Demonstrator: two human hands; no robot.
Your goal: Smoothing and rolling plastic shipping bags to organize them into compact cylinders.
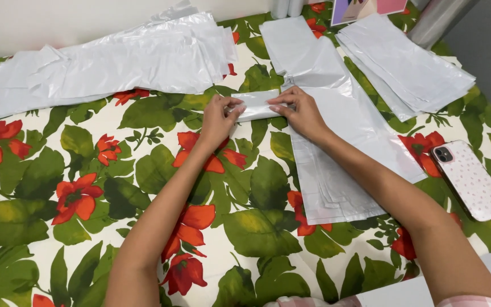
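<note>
Head view, one moment, places given relative to the folded grey plastic bag (pixel 255 104) at upper centre of the counter (pixel 41 187), which was covered by a cloth printed with red flowers and green leaves.

1. Folded grey plastic bag: narrow strip, lying crosswise, held at both ends.
2. Left hand (pixel 218 117): at the strip's left end, fingers curled and pinching the plastic.
3. Right hand (pixel 299 111): at the strip's right end, fingertips pressed down on it, the forearm crossing item 4.
4. Flat stack of grey bags (pixel 342 170): just right of and below the strip, touching it, running toward the near edge.
5. Long loose pile of grey bags (pixel 115 65): above and to the left, apart from the strip.
6. Second flat stack (pixel 404 65): well to the upper right.
7. Phone (pixel 471 180): far right, face down, in a pale speckled case.
8. Grey cylinder (pixel 439 20): upper right corner, kind not discernible.
</note>
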